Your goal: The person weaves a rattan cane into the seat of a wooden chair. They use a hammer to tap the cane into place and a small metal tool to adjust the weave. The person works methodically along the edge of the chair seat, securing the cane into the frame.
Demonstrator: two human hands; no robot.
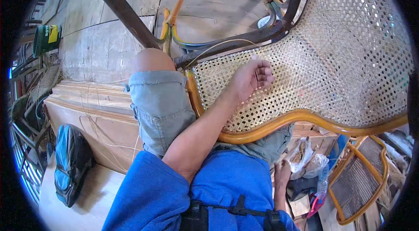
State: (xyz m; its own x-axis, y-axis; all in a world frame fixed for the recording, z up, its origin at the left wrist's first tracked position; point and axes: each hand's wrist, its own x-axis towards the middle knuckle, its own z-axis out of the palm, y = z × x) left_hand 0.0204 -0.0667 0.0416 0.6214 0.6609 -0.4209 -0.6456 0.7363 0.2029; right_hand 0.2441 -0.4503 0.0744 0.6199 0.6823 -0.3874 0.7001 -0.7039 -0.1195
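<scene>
My left hand [254, 78] is over the woven cane panel [345, 69] of a chair laid across my lap. Its fingers are curled in, and whatever they may hold cannot be made out. Close above the hand, a thin cane strand [218, 43] arcs over the panel's edge. A glossy orange-brown rim [270, 128] borders the near side of the weave. Lower right, beside my blue shirt, appears what seems to be my right hand [283, 172]; its fingers cannot be made out.
Dark and orange curved frame poles [124, 8] rise beyond my knee. Stacked boards [91, 100] and a backpack [70, 165] are at left, with a green bucket [47, 39] farther off. Another cane-panelled frame [360, 178], a plastic bottle [323, 183] and plastic bags [301, 156] lie lower right.
</scene>
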